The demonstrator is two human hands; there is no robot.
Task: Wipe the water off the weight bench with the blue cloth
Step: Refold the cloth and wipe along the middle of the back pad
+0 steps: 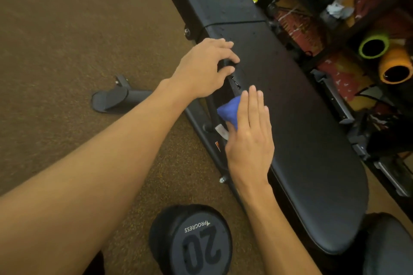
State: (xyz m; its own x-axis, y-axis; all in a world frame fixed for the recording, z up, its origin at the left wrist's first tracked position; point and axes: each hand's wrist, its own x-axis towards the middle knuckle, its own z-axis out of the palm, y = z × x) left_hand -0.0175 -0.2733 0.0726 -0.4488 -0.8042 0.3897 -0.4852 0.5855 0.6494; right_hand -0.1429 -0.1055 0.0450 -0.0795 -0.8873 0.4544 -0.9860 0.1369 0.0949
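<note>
The black weight bench (301, 123) runs diagonally from top centre to bottom right. Small water drops speckle its far pad (221, 6) and the seat near the seam. The blue cloth (228, 113) is bunched against the near side edge of the seat pad. My right hand (250, 134) lies over it with straight fingers, pressing it to the pad; most of the cloth is hidden under the hand. My left hand (207, 67) sits just beyond, with fingers and thumb curled round the pad's near edge.
A black dumbbell marked 20 (192, 239) stands on the brown carpet near my right forearm. The bench's rubber-capped foot (111, 98) sticks out to the left. Cluttered shelving with a green roller (373, 47) and an orange roller (395, 69) lines the bench's far side.
</note>
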